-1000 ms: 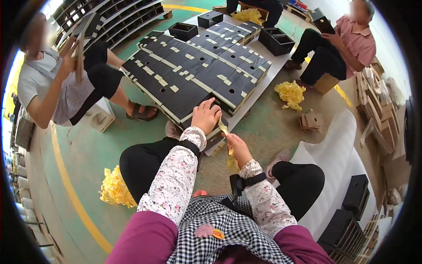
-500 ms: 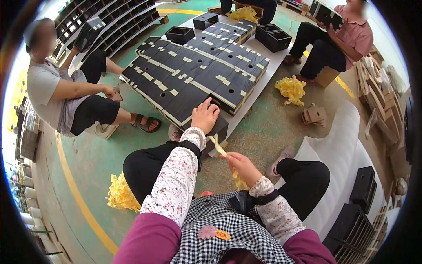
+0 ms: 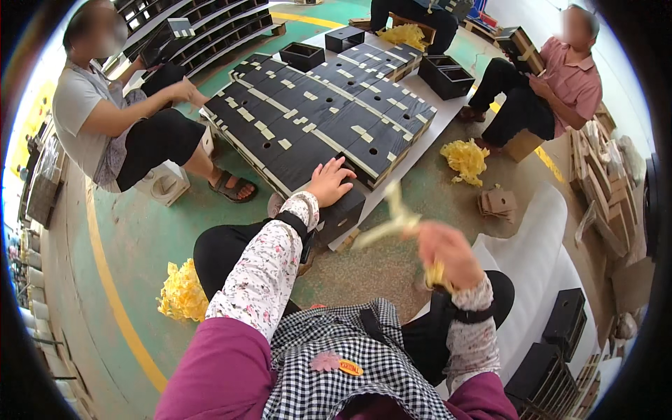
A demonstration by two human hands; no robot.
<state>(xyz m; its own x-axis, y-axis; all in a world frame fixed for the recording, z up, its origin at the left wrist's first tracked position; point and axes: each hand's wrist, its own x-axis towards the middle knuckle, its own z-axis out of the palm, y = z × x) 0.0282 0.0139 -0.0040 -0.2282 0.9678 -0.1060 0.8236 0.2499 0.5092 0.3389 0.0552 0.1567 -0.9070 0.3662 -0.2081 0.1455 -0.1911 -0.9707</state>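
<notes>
My left hand [image 3: 329, 180] rests on top of a black box [image 3: 341, 215] at the near corner of the layout, its fingers spread. Off to the right, my right hand [image 3: 451, 255] is smeared by motion but closed on a pale yellow strip of tape [image 3: 395, 220]. The strip's loose ends stick out leftward, apart from the box. More yellow tape [image 3: 437, 276] hangs at the right hand's wrist side. Beyond my left hand, black boxes [image 3: 315, 150] lie packed side by side, many with round holes and short pale tape pieces on top.
Crumpled yellow tape lies in a left heap [image 3: 183, 294] and a right heap [image 3: 465, 161]. Brown flat pieces [image 3: 497, 204] and white foam sheeting [image 3: 535, 234] lie on the right. One person [image 3: 91, 105] sits left, another [image 3: 560, 91] right holding a black box, a third at the far end.
My right hand has swung rightward, away from the black box, carrying the tape strip with it. My left hand stays on the box with its fingers spread wider.
</notes>
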